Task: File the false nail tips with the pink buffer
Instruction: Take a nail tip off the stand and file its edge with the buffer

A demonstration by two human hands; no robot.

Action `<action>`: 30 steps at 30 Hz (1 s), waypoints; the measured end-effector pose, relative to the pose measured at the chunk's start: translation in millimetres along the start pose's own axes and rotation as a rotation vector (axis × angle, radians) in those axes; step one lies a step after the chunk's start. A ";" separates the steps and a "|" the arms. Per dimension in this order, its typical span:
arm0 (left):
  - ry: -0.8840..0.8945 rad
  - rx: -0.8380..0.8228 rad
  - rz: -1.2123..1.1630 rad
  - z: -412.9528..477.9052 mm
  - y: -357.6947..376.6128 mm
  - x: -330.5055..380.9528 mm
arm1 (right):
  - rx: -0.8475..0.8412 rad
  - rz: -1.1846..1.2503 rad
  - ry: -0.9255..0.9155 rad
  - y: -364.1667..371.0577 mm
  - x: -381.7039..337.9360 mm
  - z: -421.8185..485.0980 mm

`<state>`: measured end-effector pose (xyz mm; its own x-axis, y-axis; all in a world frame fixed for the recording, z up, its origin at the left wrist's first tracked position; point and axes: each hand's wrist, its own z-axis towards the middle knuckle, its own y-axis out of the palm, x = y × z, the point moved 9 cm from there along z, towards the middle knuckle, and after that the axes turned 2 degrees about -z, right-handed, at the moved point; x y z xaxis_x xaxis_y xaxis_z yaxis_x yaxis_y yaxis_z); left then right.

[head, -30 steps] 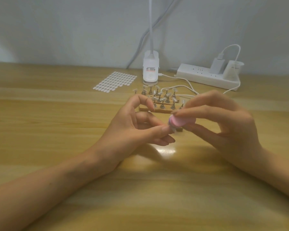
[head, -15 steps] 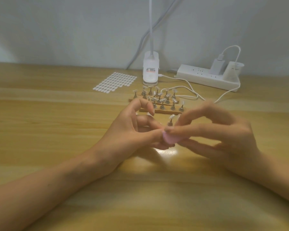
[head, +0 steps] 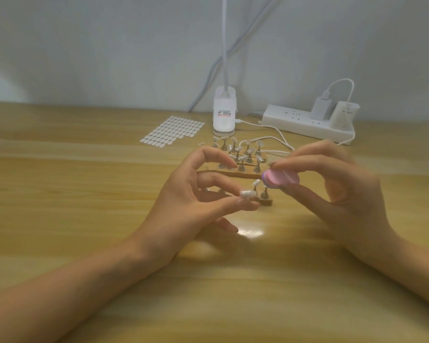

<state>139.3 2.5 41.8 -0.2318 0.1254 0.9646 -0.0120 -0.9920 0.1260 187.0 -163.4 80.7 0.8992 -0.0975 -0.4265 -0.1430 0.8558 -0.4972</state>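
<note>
Your left hand [head: 193,201] holds one false nail tip [head: 248,193] at the end of its thumb, the index finger arched clear above it. How the fingers underneath clamp it is hidden. Your right hand [head: 352,194] pinches the pink buffer [head: 282,181] between thumb and fingertips. The two hands are apart.

The move turns on that gap. The buffer sits up and to the right of the tip, near it but not touching, both raised above the table [head: 84,194]. The tip's long axis runs roughly left to right and its free end points toward the buffer. The buffer also lies roughly left to right, its purple-edged end nearest the tip. The right hand is the one to close the gap, I judge, coming down and leftward while the left keeps the tip steady.

Mind the two small stands [head: 265,193] on the near wooden strip [head: 266,201], just behind that path.

Nothing here is a true container. The wooden holder [head: 221,172] beyond your fingers carries a cluster of stands [head: 248,158], most capped with a nail tip. Their exact number is too small to tell.
</note>
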 end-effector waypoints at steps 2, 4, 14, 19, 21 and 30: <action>0.029 0.020 0.058 0.9 -2.7 2.9 | -0.006 0.037 0.020 0.3 0.8 1.1; 0.060 0.025 0.111 1.4 -3.1 5.1 | -0.017 0.053 0.024 2.3 -2.5 2.0; 0.166 0.062 0.331 -2.4 2.0 15.6 | -0.087 -0.032 -0.058 15.8 -28.8 1.2; 0.176 0.093 0.370 -3.0 0.3 16.5 | -0.059 -0.059 -0.039 14.2 -28.9 2.2; 0.180 0.078 0.368 -3.3 3.4 17.1 | -0.096 -0.084 -0.091 20.5 -35.2 0.6; 0.183 0.057 0.343 -2.1 5.7 16.5 | -0.106 -0.094 -0.085 19.8 -30.7 1.5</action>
<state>133.3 -1.1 57.9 -0.3825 -0.2239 0.8964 0.1493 -0.9724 -0.1792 157.2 -142.6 85.0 0.9418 -0.1273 -0.3113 -0.0957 0.7858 -0.6110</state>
